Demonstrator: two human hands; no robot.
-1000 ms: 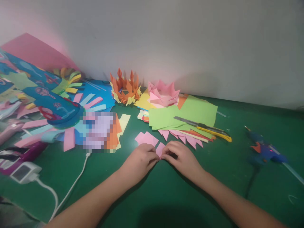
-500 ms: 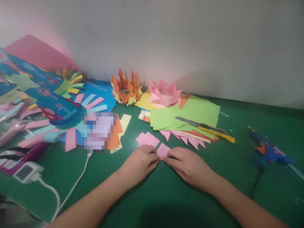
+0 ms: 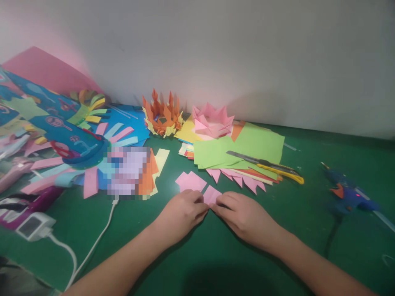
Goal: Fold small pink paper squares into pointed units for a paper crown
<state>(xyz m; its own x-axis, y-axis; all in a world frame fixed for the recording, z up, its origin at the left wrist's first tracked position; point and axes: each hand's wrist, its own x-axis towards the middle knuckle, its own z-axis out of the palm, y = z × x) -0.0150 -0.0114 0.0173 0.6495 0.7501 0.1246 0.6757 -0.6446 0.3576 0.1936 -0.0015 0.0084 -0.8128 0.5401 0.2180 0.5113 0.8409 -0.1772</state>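
Note:
Between my hands lies a small square of pink paper (image 3: 211,193) with a crease across it, low on the green table (image 3: 173,263). My left hand (image 3: 187,209) pinches its near left edge, thumb and fingers pressed together. On the other side, my right hand (image 3: 239,209) grips the near right edge, its fingertips almost meeting the left ones at the near corner. Just past my left hand, more pink paper squares (image 3: 191,181) rest flat. Beyond the right hand, pink pointed paper pieces (image 3: 237,179) stick out from under a stack of green paper (image 3: 216,153).
A utility knife (image 3: 271,167) lies on the stack. Behind stand an orange paper crown (image 3: 162,115) and a pink paper crown (image 3: 212,121). To the right is a blue glue gun (image 3: 352,197); to the left, a blue cone hat (image 3: 70,142) and a white cable (image 3: 106,226).
Both hands stay on the pink square, their fingertips pressing slightly closer together at its near corner. The whole view has shifted very slightly; nothing else has visibly moved.

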